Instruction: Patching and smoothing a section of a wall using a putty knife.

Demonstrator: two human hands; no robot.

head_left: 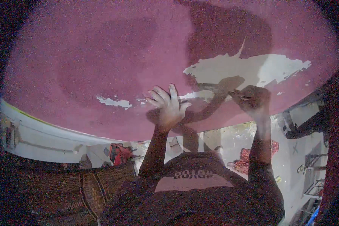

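Observation:
A pink painted wall fills the upper view, with pale, jagged patches where paint is absent. My left hand lies against the pink paint with fingers spread, beside a narrow pale strip. My right hand, in shade, is closed on a thin flat tool like a scraper, held at the lower edge of the large pale patch. The tool's exact shape is hard to make out among the dark shadows that my arms and body cast on the wall.
Below the wall are a pale floor, a red bag and a red patterned cloth. A brown woven surface lies at lower left. A metal frame and dark objects stand at right.

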